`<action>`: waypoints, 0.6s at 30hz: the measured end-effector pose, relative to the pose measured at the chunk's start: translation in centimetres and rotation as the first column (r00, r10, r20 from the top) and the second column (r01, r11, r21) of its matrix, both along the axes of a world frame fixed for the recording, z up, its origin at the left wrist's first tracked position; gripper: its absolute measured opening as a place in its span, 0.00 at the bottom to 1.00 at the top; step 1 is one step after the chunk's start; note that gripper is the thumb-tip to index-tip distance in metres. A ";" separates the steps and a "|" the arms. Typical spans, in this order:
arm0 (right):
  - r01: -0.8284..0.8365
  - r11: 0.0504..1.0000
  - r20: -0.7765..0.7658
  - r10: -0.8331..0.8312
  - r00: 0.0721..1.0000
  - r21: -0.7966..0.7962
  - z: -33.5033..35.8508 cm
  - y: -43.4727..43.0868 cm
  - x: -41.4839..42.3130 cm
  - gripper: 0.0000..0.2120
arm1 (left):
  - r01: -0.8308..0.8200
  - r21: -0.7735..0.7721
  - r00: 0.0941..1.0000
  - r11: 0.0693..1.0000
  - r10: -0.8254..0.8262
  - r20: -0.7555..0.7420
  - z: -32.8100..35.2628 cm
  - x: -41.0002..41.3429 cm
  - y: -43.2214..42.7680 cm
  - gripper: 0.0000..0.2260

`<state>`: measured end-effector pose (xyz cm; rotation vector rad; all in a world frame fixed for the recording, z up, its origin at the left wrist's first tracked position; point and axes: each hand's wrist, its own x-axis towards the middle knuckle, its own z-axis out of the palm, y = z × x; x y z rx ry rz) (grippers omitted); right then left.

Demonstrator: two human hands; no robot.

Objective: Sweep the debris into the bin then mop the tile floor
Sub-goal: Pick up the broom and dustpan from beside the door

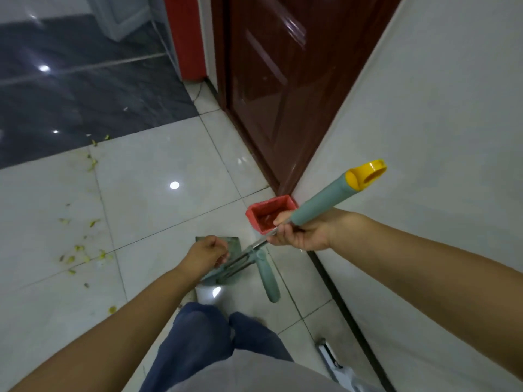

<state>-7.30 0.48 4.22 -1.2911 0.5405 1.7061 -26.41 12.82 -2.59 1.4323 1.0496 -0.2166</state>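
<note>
- The right hand (304,234) was wrapped around a long handle (325,198), gripping just below its teal sleeve, where the metal shaft (259,244) began. The thumb lay on top and the fingers were curled underneath.
- The handle slanted up to the right and ended in a yellow cap (366,174) in front of the pale wall (424,123).
- The left hand (208,251) was held low with its fingers curled into a loose fist. It sat over the edge of a greenish dustpan (233,243), close to the shaft's lower end. Whether it gripped anything could not be made out.
- A short teal handle (268,278) hung just beside the dustpan, pointing down toward the person's blue trousers (198,335).
- The red bin (268,202) stood on the floor in the corner where the wall met the dark red door (283,80), partly hidden behind the right hand.
- Yellow-green debris (80,251) lay scattered on the white tile floor (158,199) to the left, well apart from the bin and dustpan.
</note>
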 end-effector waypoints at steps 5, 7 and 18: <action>-0.139 0.988 0.025 0.137 0.990 0.065 0.5 8.5 -1.1 0.08 | -0.095 0.029 0.995 0.995 0.095 -0.013 0.3 -2.2 3.8 0.08; -0.182 0.979 0.038 0.179 0.983 0.093 1.0 12.2 -1.7 0.08 | -0.116 0.024 0.993 0.993 0.116 -0.002 0.2 -2.4 5.5 0.05; -0.178 0.974 -0.058 0.188 0.981 0.139 2.6 33.5 -2.2 0.08 | -0.541 -0.317 0.803 0.779 0.590 0.079 -0.9 1.4 22.7 0.12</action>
